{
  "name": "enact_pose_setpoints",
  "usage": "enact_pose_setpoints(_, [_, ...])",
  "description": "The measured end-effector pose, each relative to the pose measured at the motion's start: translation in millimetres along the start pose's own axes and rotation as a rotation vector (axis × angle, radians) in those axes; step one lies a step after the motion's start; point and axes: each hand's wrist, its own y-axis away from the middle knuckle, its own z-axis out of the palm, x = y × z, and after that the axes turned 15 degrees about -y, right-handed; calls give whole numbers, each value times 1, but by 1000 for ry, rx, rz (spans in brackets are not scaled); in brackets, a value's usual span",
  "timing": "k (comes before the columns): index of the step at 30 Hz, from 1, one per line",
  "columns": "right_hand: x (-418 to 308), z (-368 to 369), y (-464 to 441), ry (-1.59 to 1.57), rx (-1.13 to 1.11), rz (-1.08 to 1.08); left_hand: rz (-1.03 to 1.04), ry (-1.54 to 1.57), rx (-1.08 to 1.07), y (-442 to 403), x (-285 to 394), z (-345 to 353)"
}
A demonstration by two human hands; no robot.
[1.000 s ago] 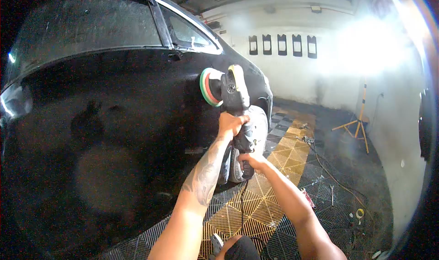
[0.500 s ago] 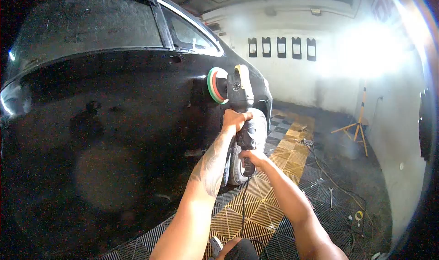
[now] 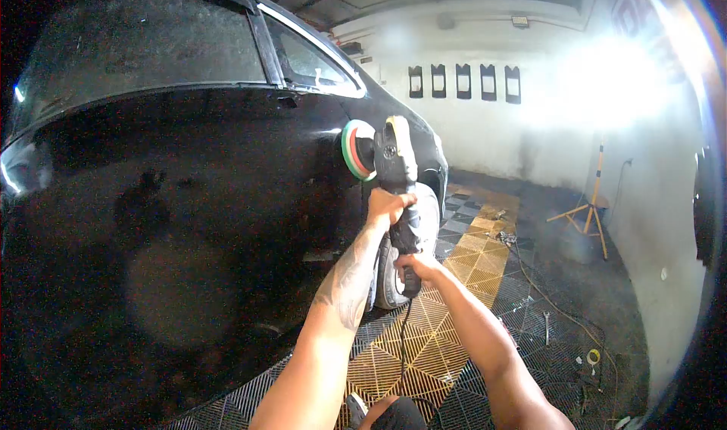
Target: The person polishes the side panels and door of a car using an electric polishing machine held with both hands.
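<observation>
Near the rear edge of the glossy black car's side panel [image 3: 250, 172], below the small rear window [image 3: 307, 51], a black handheld polisher [image 3: 392, 161] carries a round green, white and red pad [image 3: 354, 151] facing the paint; contact appears likely. Left hand [image 3: 388, 206] grips the body behind the head, right hand [image 3: 418, 266] is closed round the rear handle, with the black cord [image 3: 404, 343] hanging below. Step judged: pad working on paint; further movement calls for even pressure and a flat pad.
</observation>
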Motion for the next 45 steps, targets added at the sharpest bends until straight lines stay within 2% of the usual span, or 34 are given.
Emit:
enact_pose_setpoints(1, [1, -3, -10, -92, -1, 49, 17, 4, 6, 1, 9, -7])
enact_pose_setpoints(3, [-19, 21, 8, -54, 99, 32, -33, -49, -12, 4, 15, -17])
enact_pose_setpoints(4, [-1, 12, -4, -54, 96, 37, -39, -50, -11, 12, 15, -19])
enact_pose_setpoints(5, [31, -4, -25, 76, 150, -43, 23, -12, -2, 24, 13, -21])
enact_pose_setpoints(7, [70, -4, -26, 123, 170, -139, 84, 48, -15, 50, 2, -24])
enact_pose_setpoints(9, [31, 41, 41, 79, 37, -93, 161, 59, 29, 71, -16, -19])
enact_pose_setpoints(10, [24, 51, 55, 218, 92, -89, 131, 32, 5, 77, -19, -20])
enact_pose_setpoints(13, [24, 55, 55, 226, 119, -81, 13, -49, -88, 80, -15, -25])
enact_pose_setpoints(17, [41, 9, -8, 196, 95, -51, 62, -22, -19, 45, 7, -25])
enact_pose_setpoints(18, [27, 11, -9, 193, 136, -103, 78, 7, -18, 25, 0, -20])
enact_pose_setpoints(19, [-6, 28, 8, 45, 125, -45, 35, -1, -11, 17, 9, -22])
enact_pose_setpoints(21, [-1, 16, -12, 26, 110, -64, 10, -48, 18, -8, 1, -15])
enact_pose_setpoints(24, [0, 12, -2, -20, 34, -9, 24, 12, 2, 8, 0, -14])
enact_pose_setpoints(25, [12, 8, 1, 2, 81, 65, 54, 39, 18, 21, -4, -12])
enact_pose_setpoints(26, [25, 8, 5, 78, 122, 55, 121, 72, 59, 50, 8, -20])
enact_pose_setpoints(27, [38, 8, 11, 154, 164, 47, 90, 31, -6, 60, 1, -20])
enact_pose_setpoints(29, [51, 26, 35, 109, 224, -132, 71, 89, -38, 74, -15, -13])
enact_pose_setpoints(30, [51, 25, 38, -4, 75, -91, 24, 18, -71, 81, -15, -16])
enact_pose_setpoints(34, [51, 13, 19, 21, 168, 2, 5, 86, -92, 75, 10, -22])
enact_pose_setpoints(35, [27, 14, 20, 144, 103, 4, 23, 88, -75, 59, 10, -18])
enact_pose_setpoints(37, [4, 16, 13, -12, 149, 14, 18, 5, -23, 33, 17, -17])
enact_pose_setpoints(39, [-7, 12, 0, -11, 97, 26, -15, -91, 13, 0, 8, -11])
enact_pose_setpoints(40, [-10, 14, -3, -121, 63, 43, -35, -85, 6, -4, 11, -14])
enact_pose_setpoints(43, [-12, 24, -2, -135, 80, 70, -18, -46, 8, 1, 10, -23])
enact_pose_setpoints(45, [-15, 34, 11, -53, 81, 11, 18, -13, 13, 10, 2, -28])
